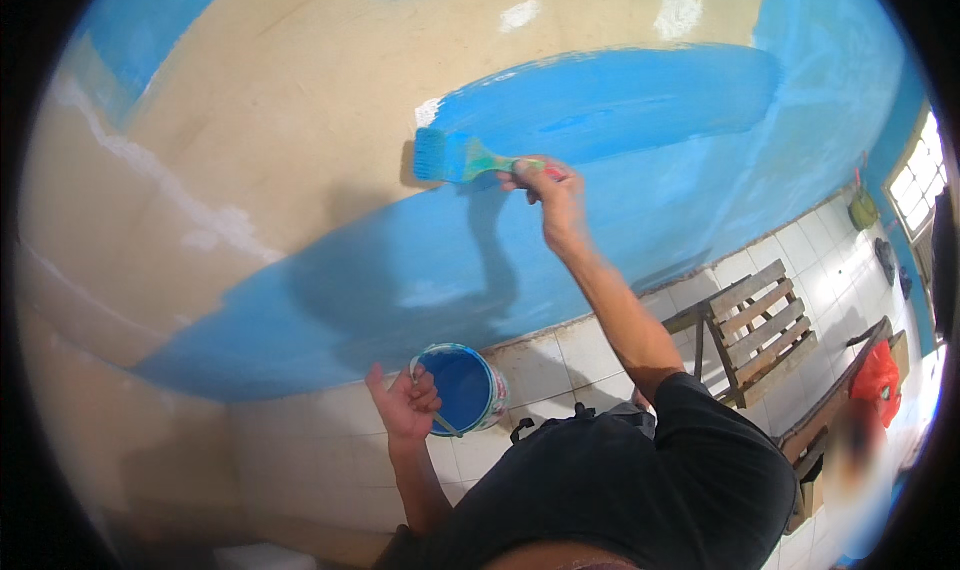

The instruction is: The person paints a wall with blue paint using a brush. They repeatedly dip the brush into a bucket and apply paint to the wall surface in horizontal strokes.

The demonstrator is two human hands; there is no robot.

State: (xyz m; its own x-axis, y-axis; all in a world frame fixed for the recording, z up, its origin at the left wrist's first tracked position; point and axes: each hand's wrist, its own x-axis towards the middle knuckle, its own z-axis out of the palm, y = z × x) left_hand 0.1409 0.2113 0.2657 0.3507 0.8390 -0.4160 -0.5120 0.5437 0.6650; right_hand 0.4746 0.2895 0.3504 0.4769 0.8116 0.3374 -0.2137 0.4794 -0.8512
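My right hand (546, 187) grips the handle of a wide paintbrush (457, 157). The bristles, coated in blue paint, lie at the wall (285, 105) by the left end of a bright blue painted patch (607, 105). Bare beige surface with white filler marks spreads left of the brush and above it. In my left hand (407, 401) is the handle of a paint bucket (465, 390), held below the brush. Dark blue paint shows inside the bucket, and its rim is smeared. Shadows of my arm and head fall across the lower blue band.
White floor tiles (525, 367) run along the foot of the wall. A slatted wooden chair (765, 330) stands to the right. Beyond it are a wooden bench (832, 397) with a red plastic bag (877, 379), a green bag (862, 211) and a barred window (919, 172).
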